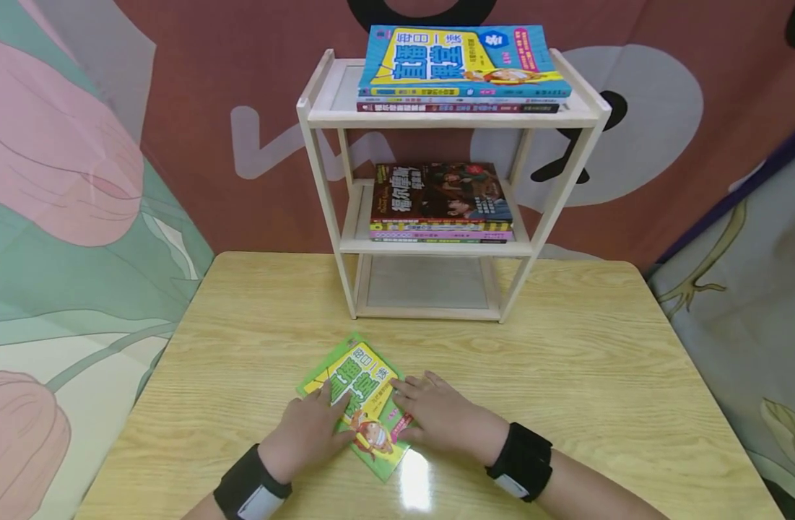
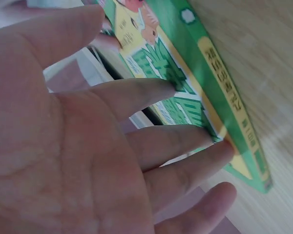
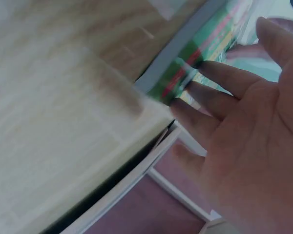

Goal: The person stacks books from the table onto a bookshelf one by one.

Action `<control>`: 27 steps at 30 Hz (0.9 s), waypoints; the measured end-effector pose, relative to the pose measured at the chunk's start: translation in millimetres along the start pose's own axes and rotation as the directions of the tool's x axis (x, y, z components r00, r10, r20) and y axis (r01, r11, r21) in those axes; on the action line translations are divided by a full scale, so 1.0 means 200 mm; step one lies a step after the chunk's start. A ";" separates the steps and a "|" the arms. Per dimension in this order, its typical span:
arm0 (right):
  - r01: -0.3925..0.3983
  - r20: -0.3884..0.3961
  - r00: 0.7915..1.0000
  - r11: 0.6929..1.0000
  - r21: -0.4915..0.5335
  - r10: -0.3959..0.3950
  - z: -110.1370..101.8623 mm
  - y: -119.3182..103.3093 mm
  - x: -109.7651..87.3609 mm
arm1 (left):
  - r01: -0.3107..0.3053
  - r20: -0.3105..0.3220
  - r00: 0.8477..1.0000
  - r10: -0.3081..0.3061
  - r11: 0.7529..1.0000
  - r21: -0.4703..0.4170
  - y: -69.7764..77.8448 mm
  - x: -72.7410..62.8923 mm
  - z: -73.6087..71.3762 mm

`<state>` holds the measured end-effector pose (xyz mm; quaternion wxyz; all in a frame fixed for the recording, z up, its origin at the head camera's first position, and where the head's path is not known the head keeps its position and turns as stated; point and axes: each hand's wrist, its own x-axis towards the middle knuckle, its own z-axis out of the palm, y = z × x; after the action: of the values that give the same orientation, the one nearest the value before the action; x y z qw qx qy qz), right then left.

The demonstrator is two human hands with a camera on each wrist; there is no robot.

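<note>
A green book [image 1: 365,372] with a yellow title panel and a cartoon child on its cover lies face up and slantwise on the wooden table. My left hand [image 1: 309,431] rests on its left side, fingertips on the cover. In the left wrist view the fingers are extended, loosely spread, and reach the cover beside the book's spine [image 2: 229,83]. From the other side, my right hand [image 1: 445,415] touches the book's right edge with its fingertips. The right wrist view shows those fingers nearly straight against the book's edge [image 3: 161,68], with the palm off the cover.
Behind the book stands a white three-tier shelf [image 1: 436,249]. Its top tier carries a stack of books under a blue one [image 1: 468,61]; the middle tier holds another stack under a dark brown book [image 1: 442,191]. Printed fabric [image 1: 196,166] hangs around the table [image 1: 598,375].
</note>
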<state>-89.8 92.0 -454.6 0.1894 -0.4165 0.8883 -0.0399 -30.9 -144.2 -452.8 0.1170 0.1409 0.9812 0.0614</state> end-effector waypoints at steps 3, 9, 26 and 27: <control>-0.062 0.012 0.998 0.998 -0.009 0.062 -0.02 0.04 0.00 | -0.041 0.057 0.998 0.041 0.999 -0.001 0.04 0.00 0.00; -0.121 0.024 0.992 0.991 -0.050 0.122 -0.06 0.11 0.05 | -0.160 0.162 0.973 0.167 0.986 -0.056 0.09 -0.02 -0.02; -0.253 0.053 0.957 0.910 -0.329 0.285 -0.01 -0.01 0.07 | -0.177 0.123 0.976 0.180 0.984 -0.034 0.11 -0.03 -0.02; -0.246 0.054 0.959 0.912 -0.329 0.278 -0.01 -0.01 0.07 | -0.174 0.124 0.976 0.177 0.984 -0.036 0.11 -0.03 -0.02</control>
<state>-97.1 79.1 -456.2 0.1673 -0.3203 0.9202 0.1506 -20.3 -125.5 -445.0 0.1751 0.2292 0.9546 0.0746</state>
